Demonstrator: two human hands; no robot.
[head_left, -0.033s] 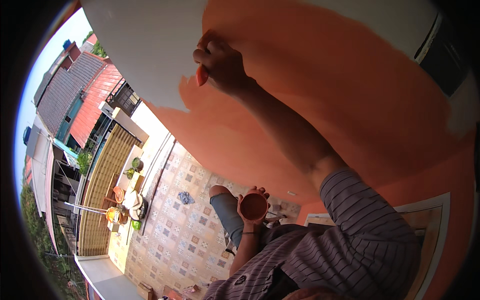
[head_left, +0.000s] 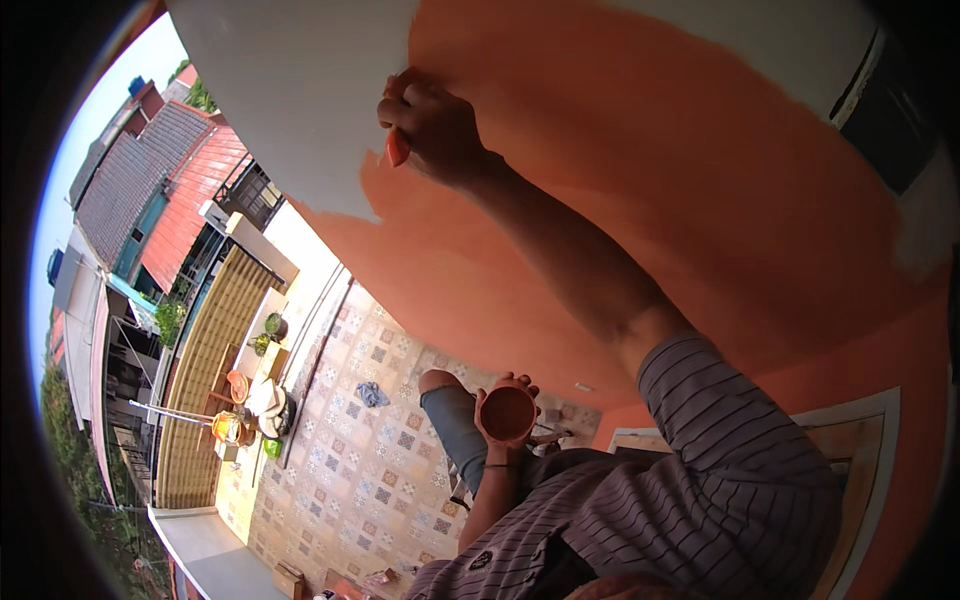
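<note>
My right hand [head_left: 432, 125] is raised against the wall, its fingers closed round a paintbrush [head_left: 397, 150]. The brush's orange-red handle end sticks out below the fist; its bristles are mostly hidden behind the fingers. Orange paint [head_left: 640, 170] covers much of the wall, and the hand is at its left border, beside the pale grey part [head_left: 290, 110]. Low down near my body, my left hand [head_left: 502, 452] is wrapped round a small round paint cup [head_left: 507, 414]. The cup's open top faces up, with dark reddish-brown contents inside.
Below lies a patterned tile floor [head_left: 370, 470] with a blue-grey cloth [head_left: 372, 395] on it. Potted plants [head_left: 268, 335], an orange bucket [head_left: 230, 428] and other items stand along a slatted yellow fence [head_left: 200, 390]. A framed door [head_left: 850, 450] is at lower right, a dark opening [head_left: 880, 120] at upper right.
My right hand has shifted slightly left along the wall with the paintbrush. The left hand and the cup stay where they were.
</note>
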